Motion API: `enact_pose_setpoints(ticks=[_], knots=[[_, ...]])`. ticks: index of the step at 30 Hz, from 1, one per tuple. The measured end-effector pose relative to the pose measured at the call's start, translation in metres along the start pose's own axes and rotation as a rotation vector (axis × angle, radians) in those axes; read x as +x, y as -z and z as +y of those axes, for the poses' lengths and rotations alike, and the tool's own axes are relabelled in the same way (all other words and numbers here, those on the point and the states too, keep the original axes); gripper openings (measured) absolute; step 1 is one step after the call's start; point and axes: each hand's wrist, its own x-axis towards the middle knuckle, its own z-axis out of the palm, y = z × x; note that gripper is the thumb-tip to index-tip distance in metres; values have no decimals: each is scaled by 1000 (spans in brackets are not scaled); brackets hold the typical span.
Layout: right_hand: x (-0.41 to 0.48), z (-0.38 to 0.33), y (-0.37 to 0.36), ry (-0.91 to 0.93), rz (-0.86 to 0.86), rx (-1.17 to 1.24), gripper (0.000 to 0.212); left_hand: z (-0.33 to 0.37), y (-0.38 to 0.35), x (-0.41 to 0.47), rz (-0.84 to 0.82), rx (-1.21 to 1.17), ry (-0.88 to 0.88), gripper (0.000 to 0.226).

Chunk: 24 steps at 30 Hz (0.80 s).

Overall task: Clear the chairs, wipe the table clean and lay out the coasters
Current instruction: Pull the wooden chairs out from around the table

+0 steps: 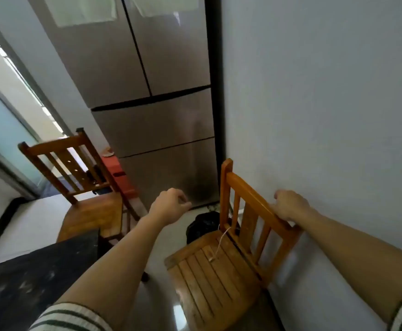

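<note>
A wooden slatted chair [214,271] stands against the white wall at the lower right. My right hand [290,205] grips the top rail of its backrest. A thin white cord [221,244] lies across its seat. My left hand [170,204] hovers in the air left of that backrest, fingers loosely curled, holding nothing. A second wooden chair [92,211] stands further left, its seat tucked by the corner of the dark table [35,275] at the lower left.
A tall steel fridge [157,111] fills the space ahead. A black bag [204,224] sits on the floor behind the near chair. A red box [120,175] stands by the fridge. A glass door [1,130] is at the left.
</note>
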Motion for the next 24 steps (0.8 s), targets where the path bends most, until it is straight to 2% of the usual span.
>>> enact_pose_setpoints(ticks=[4, 7, 9, 11, 13, 15, 18, 24], knots=[[19, 22, -20, -69, -235, 117, 50, 26, -30, 48, -73, -61, 72, 12], [27, 38, -37, -104, -300, 304, 57, 51, -61, 78, -138, -124, 96, 19], [25, 41, -40, -94, -341, 318, 51, 64, -80, 91, -141, -135, 79, 23], [27, 44, -45, -70, -388, 253, 47, 79, -101, 103, -127, -20, 5, 34], [28, 43, -46, -53, -401, 193, 40, 88, -122, 117, -104, 267, -173, 52], [29, 45, -47, -54, -402, 177, 32, 96, -138, 134, -130, 457, -335, 58], [27, 43, -46, -55, -375, 144, 26, 95, -145, 153, -175, 477, -395, 49], [0, 31, -53, -126, -351, 181, 22, 77, -137, 151, -192, 446, -489, 46]])
